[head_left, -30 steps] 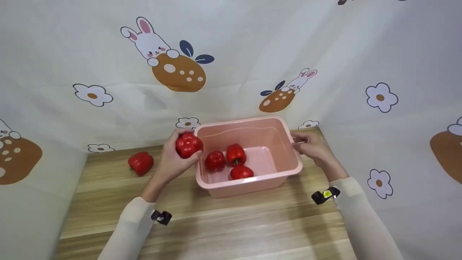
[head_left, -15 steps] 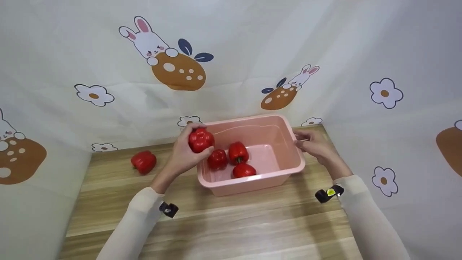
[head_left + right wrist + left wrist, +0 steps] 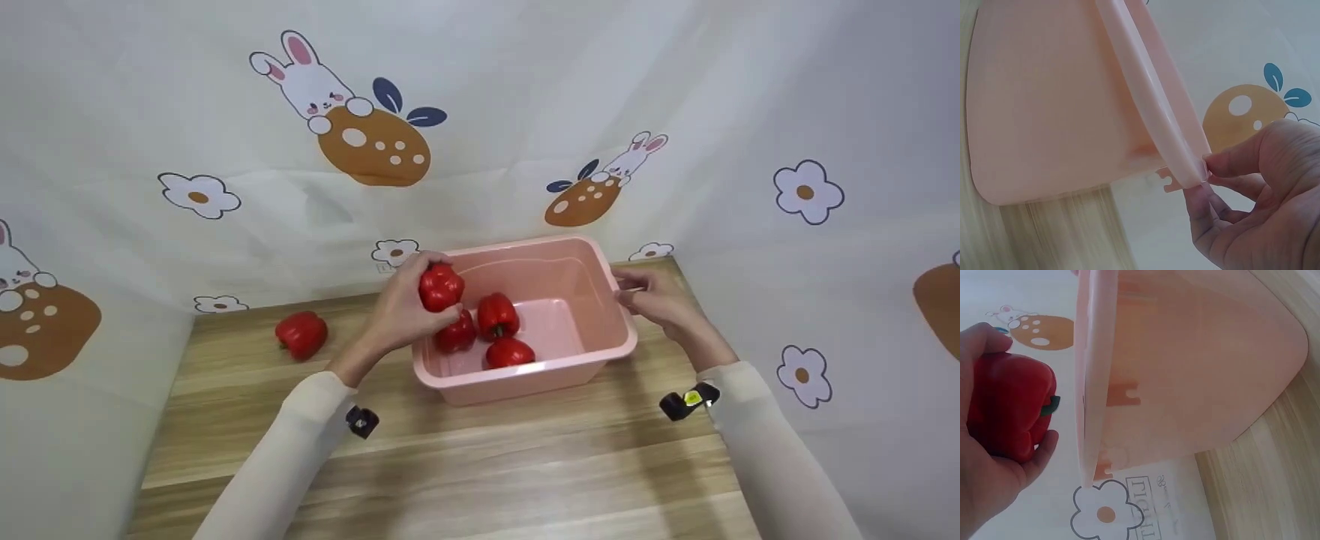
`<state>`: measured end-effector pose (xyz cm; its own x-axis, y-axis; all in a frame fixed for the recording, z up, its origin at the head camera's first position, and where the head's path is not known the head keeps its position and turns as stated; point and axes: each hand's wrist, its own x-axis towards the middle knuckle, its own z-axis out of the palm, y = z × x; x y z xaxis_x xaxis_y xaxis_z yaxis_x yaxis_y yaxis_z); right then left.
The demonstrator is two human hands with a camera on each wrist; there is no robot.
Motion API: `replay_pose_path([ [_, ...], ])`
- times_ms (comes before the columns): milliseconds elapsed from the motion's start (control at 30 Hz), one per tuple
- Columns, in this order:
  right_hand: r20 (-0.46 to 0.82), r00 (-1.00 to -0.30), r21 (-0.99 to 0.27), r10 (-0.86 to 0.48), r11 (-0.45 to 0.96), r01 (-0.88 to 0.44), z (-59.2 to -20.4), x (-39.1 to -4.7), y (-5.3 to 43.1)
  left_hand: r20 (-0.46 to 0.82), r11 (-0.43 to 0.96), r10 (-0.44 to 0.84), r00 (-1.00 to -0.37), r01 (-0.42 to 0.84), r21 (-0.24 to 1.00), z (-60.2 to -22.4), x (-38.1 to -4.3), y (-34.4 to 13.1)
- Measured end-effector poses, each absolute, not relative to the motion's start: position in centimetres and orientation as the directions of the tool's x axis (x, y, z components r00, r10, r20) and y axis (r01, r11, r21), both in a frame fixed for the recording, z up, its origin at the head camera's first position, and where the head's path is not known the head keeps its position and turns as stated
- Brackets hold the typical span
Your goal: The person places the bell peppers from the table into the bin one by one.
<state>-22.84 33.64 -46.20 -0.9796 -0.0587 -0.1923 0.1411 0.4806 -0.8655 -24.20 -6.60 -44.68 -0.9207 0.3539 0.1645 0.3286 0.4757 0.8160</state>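
In the head view my left hand [image 3: 409, 307] grips a red bell pepper [image 3: 441, 287] above the left end of a pink plastic bin [image 3: 525, 381]. The left wrist view shows that pepper's green stem [image 3: 1051, 406], with fingers and thumb curled round the flesh. Three red peppers lie on the bin's floor: one at the left [image 3: 456, 332], one upright-looking [image 3: 498, 316] beside it, one nearer the front wall [image 3: 509, 352]. My right hand [image 3: 1258, 197] pinches the bin's right rim between thumb and fingers.
Another red bell pepper [image 3: 301, 335] lies on the wooden table [image 3: 480, 465], left of the bin. A white cloth [image 3: 480, 112] printed with rabbits and flowers hangs behind and along both sides. The bin stands close to the back cloth.
My left hand has carried its pepper to the right, from outside the bin's left rim to over its inside. The right hand keeps its hold on the rim.
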Motion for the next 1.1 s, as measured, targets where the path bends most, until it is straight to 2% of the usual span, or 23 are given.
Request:
replay_pose_path([
  [333,-0.177,-0.981,-0.876,-0.078,0.468,0.12,-46.4,-23.0,34.1,0.113,0.59,0.442,-0.89,0.383,0.711,-44.3,-24.3,-5.2],
  [767,-0.16,-0.985,-0.874,-0.064,0.473,0.111,-46.1,-22.8,33.9,-0.043,0.705,0.511,-0.858,0.39,0.593,-43.1,-24.4,-4.2],
  [1100,-0.182,-0.981,-0.865,-0.067,0.486,0.128,-46.3,-22.8,33.7,-0.037,0.709,0.533,-0.845,0.422,0.565,-43.5,-24.8,-4.5],
])
